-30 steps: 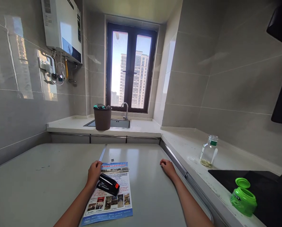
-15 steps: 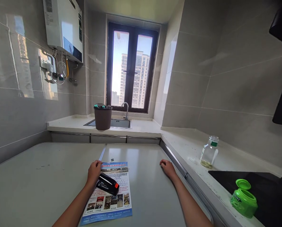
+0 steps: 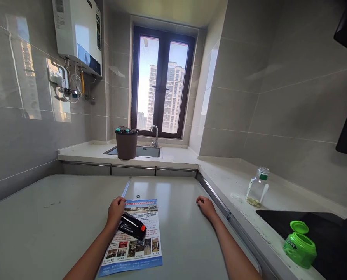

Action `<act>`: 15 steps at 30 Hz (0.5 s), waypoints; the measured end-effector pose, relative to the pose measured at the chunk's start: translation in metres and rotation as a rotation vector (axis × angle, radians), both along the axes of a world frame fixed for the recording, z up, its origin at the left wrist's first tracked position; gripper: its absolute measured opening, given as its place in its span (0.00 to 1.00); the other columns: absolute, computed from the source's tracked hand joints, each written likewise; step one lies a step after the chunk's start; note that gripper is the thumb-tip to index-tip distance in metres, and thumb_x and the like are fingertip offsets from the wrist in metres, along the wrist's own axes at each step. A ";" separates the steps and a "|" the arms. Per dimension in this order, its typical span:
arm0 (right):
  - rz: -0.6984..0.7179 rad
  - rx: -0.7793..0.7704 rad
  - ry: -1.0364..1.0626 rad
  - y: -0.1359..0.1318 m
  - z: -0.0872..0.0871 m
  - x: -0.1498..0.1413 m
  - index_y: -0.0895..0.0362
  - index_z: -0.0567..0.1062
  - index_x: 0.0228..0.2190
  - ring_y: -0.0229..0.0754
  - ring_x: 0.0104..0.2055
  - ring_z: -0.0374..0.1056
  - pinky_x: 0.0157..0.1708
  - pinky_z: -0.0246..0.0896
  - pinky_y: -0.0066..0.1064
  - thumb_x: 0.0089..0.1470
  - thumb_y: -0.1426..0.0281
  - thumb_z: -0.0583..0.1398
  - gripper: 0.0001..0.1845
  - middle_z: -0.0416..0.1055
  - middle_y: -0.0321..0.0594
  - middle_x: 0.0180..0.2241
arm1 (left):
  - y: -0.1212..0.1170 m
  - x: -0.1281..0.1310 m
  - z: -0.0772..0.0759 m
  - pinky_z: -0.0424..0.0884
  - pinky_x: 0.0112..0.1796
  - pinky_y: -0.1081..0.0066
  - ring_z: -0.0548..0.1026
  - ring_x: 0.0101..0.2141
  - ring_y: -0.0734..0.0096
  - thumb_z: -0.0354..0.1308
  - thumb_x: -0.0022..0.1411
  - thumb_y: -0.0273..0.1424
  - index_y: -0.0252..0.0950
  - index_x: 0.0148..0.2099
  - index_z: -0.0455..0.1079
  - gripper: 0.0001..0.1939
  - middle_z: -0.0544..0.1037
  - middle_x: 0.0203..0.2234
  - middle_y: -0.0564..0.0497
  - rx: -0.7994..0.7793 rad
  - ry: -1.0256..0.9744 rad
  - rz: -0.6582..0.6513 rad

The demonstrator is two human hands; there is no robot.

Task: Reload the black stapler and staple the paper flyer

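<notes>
My left hand (image 3: 115, 211) is closed at the upper left corner of a printed flyer (image 3: 145, 260), its fingertips pinched on the paper's edge. The flyer lies flat on the pale table and carries text, photos and blue borders. Across it rests a glossy black device with a red button (image 3: 132, 226), close beside my left hand but not gripped. Just beyond the flyer's top edge are small dark pieces (image 3: 138, 196). To the right, my right hand (image 3: 207, 207) rests on the table with fingers curled in, holding nothing visible.
On the right counter stand a glass jar (image 3: 257, 188) and an open green tub (image 3: 300, 251) beside a black cooktop (image 3: 321, 229). A brown bucket (image 3: 126, 146) sits at the sink (image 3: 150, 152) below the window. The table (image 3: 59, 225) fills the foreground.
The view has shifted very slightly. Both hands, the flyer and the black device keep their places.
</notes>
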State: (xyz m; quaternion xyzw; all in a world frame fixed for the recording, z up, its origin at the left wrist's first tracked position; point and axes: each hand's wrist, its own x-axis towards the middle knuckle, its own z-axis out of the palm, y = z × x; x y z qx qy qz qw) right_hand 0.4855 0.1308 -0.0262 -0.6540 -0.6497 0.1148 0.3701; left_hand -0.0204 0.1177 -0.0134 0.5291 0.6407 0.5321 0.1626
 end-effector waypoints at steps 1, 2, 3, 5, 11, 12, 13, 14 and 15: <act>0.000 0.000 0.001 0.000 0.000 0.000 0.54 0.78 0.27 0.44 0.33 0.70 0.36 0.57 0.30 0.49 0.69 0.52 0.14 0.78 0.38 0.29 | 0.001 0.000 -0.001 0.68 0.36 0.66 0.77 0.35 0.57 0.49 0.60 0.41 0.39 0.29 0.72 0.15 0.80 0.29 0.47 -0.001 0.000 -0.001; 0.000 0.000 0.002 0.000 0.000 0.000 0.54 0.78 0.27 0.44 0.33 0.71 0.36 0.57 0.30 0.49 0.69 0.52 0.14 0.78 0.39 0.29 | 0.001 -0.001 -0.001 0.68 0.36 0.66 0.77 0.35 0.57 0.49 0.60 0.41 0.39 0.29 0.72 0.15 0.80 0.30 0.47 -0.001 0.000 -0.002; 0.002 0.000 0.004 0.000 0.000 0.000 0.54 0.78 0.27 0.44 0.34 0.71 0.36 0.57 0.30 0.49 0.69 0.52 0.14 0.78 0.39 0.29 | 0.001 -0.001 -0.002 0.68 0.37 0.66 0.77 0.35 0.56 0.49 0.60 0.41 0.39 0.29 0.72 0.15 0.80 0.30 0.47 -0.002 0.001 -0.002; 0.005 -0.001 0.008 -0.001 0.000 0.001 0.54 0.78 0.27 0.44 0.35 0.71 0.37 0.57 0.30 0.49 0.69 0.52 0.14 0.78 0.38 0.30 | 0.002 -0.001 -0.003 0.68 0.37 0.65 0.77 0.36 0.56 0.49 0.60 0.41 0.39 0.30 0.72 0.15 0.80 0.31 0.46 -0.003 0.003 0.000; 0.008 0.001 0.014 -0.002 0.001 -0.001 0.54 0.78 0.27 0.44 0.33 0.71 0.36 0.57 0.30 0.48 0.69 0.52 0.13 0.77 0.38 0.28 | 0.004 -0.002 -0.006 0.69 0.38 0.64 0.77 0.37 0.55 0.48 0.60 0.42 0.39 0.31 0.72 0.17 0.80 0.32 0.45 -0.003 0.009 -0.012; 0.008 0.000 0.014 -0.002 0.002 -0.001 0.54 0.78 0.27 0.44 0.33 0.70 0.36 0.57 0.30 0.48 0.69 0.52 0.14 0.77 0.38 0.28 | 0.004 -0.002 -0.006 0.69 0.38 0.64 0.77 0.37 0.55 0.48 0.60 0.42 0.39 0.31 0.72 0.17 0.80 0.32 0.45 -0.002 0.010 -0.013; 0.007 0.000 0.013 -0.002 0.002 -0.001 0.54 0.78 0.27 0.44 0.33 0.70 0.35 0.57 0.30 0.48 0.69 0.52 0.14 0.77 0.38 0.28 | 0.004 -0.002 -0.006 0.69 0.38 0.64 0.77 0.36 0.55 0.48 0.60 0.42 0.39 0.30 0.72 0.16 0.80 0.32 0.46 -0.002 0.010 -0.013; 0.005 0.001 0.012 -0.002 0.002 -0.001 0.54 0.78 0.27 0.44 0.33 0.71 0.36 0.57 0.30 0.49 0.69 0.52 0.14 0.77 0.38 0.28 | 0.004 -0.002 -0.006 0.69 0.38 0.65 0.77 0.36 0.55 0.48 0.60 0.42 0.39 0.30 0.72 0.16 0.80 0.31 0.46 -0.001 0.011 -0.014; 0.003 0.002 0.010 -0.002 0.002 -0.001 0.54 0.78 0.26 0.44 0.33 0.71 0.36 0.57 0.30 0.49 0.68 0.52 0.14 0.77 0.38 0.28 | 0.003 -0.002 -0.005 0.69 0.38 0.65 0.77 0.37 0.55 0.49 0.60 0.41 0.39 0.30 0.72 0.16 0.80 0.31 0.46 0.000 0.011 -0.014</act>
